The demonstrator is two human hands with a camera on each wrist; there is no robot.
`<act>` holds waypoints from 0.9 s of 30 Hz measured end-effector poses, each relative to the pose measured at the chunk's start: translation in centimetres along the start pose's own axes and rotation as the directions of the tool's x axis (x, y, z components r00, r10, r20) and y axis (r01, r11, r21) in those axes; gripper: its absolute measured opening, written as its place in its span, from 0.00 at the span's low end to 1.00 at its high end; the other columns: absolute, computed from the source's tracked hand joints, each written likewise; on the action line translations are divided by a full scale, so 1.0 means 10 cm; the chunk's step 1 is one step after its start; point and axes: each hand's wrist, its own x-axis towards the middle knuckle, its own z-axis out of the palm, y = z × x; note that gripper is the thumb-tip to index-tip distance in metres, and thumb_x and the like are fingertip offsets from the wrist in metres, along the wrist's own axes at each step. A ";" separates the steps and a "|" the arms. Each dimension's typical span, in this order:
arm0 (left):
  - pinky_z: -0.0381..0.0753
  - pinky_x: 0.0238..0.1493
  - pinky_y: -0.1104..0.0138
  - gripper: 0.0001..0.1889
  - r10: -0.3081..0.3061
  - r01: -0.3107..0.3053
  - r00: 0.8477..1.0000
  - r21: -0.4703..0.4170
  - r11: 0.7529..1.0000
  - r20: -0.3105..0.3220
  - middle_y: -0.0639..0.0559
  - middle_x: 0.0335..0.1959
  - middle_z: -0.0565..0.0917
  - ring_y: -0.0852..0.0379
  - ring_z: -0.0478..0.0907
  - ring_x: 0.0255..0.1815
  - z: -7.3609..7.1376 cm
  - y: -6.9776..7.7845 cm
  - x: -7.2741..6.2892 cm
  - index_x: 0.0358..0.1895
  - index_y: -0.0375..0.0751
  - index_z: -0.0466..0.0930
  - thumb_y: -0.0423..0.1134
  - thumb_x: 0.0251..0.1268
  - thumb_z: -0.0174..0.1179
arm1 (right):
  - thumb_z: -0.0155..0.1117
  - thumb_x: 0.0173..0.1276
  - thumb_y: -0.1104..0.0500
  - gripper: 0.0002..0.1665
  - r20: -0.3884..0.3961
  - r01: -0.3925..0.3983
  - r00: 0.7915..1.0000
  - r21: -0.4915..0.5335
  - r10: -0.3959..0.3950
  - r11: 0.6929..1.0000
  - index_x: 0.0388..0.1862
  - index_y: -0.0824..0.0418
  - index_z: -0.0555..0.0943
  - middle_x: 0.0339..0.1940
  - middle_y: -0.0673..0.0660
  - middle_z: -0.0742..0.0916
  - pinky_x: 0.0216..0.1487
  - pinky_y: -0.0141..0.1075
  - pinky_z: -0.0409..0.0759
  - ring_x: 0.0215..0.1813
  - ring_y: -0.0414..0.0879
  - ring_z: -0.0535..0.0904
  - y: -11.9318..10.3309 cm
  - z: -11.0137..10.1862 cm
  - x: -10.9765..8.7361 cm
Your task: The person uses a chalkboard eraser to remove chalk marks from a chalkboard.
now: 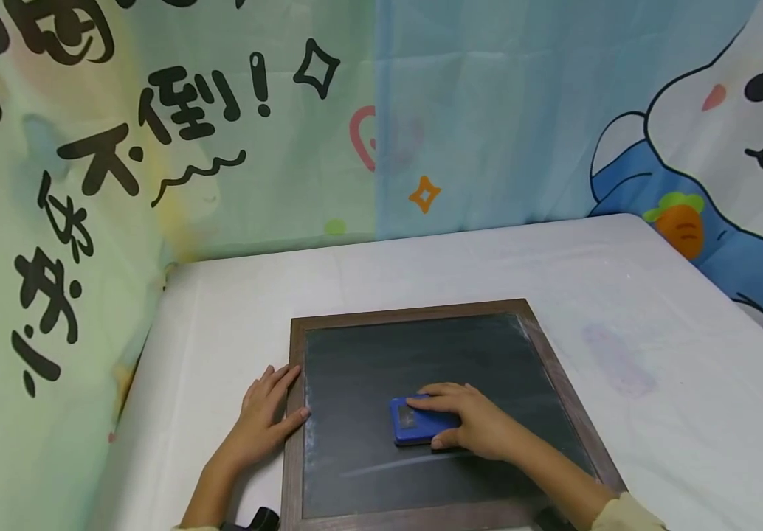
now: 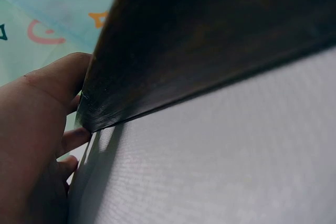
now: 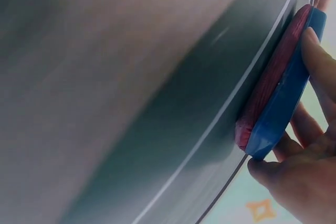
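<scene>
A framed chalkboard [image 1: 368, 369] with a brown wooden frame lies on the white table. My right hand [image 1: 481, 424] grips a blue chalkboard eraser [image 1: 398, 420] over the middle of the board, thumb on the near side and fingers on the far side. In the right wrist view the eraser [image 3: 283, 98] shows its dark red felt pad facing the board. A pale chalk line [image 3: 210, 129] runs along the surface close to the pad. My left hand [image 1: 262, 417] rests on the left side of the frame with its fingers fairly straight; the left wrist view shows this hand [image 2: 37, 124] at the frame's edge.
The white table cloth [image 1: 222, 310] surrounds the board and has a faint purple stain [image 1: 617, 361] on the right. Printed curtains [image 1: 488, 110] with lettering and a cartoon animal hang behind and to the left. A black object [image 1: 264, 518] sits by the left wrist.
</scene>
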 end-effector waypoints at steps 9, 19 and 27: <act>0.38 0.66 0.40 0.34 0.014 -0.015 1.000 -0.018 1.000 -0.006 0.37 0.67 0.61 0.34 0.45 0.71 0.00 -0.01 -0.01 0.68 0.42 0.58 0.45 0.59 0.57 | 0.69 0.51 0.52 0.35 -0.078 -0.036 0.996 -0.060 0.031 0.998 0.60 0.60 0.74 0.60 0.67 0.74 0.55 0.64 0.64 0.60 0.70 0.67 0.45 -0.27 -0.39; 0.37 0.66 0.40 0.34 0.010 -0.010 1.000 -0.016 1.000 -0.003 0.37 0.67 0.61 0.35 0.45 0.71 -0.01 0.00 -0.02 0.68 0.43 0.58 0.46 0.60 0.57 | 0.68 0.51 0.51 0.36 -0.047 -0.141 0.989 -0.089 0.137 0.986 0.60 0.60 0.73 0.61 0.68 0.72 0.48 0.56 0.74 0.59 0.73 0.66 0.78 -0.51 -0.66; 0.36 0.67 0.41 0.34 0.001 -0.001 1.000 -0.016 1.000 0.006 0.38 0.68 0.60 0.36 0.44 0.72 0.00 -0.02 0.00 0.69 0.44 0.57 0.47 0.60 0.57 | 0.69 0.50 0.51 0.36 -0.063 -0.144 0.988 -0.096 0.139 0.985 0.59 0.61 0.74 0.61 0.69 0.73 0.49 0.58 0.73 0.58 0.73 0.67 0.80 -0.51 -0.66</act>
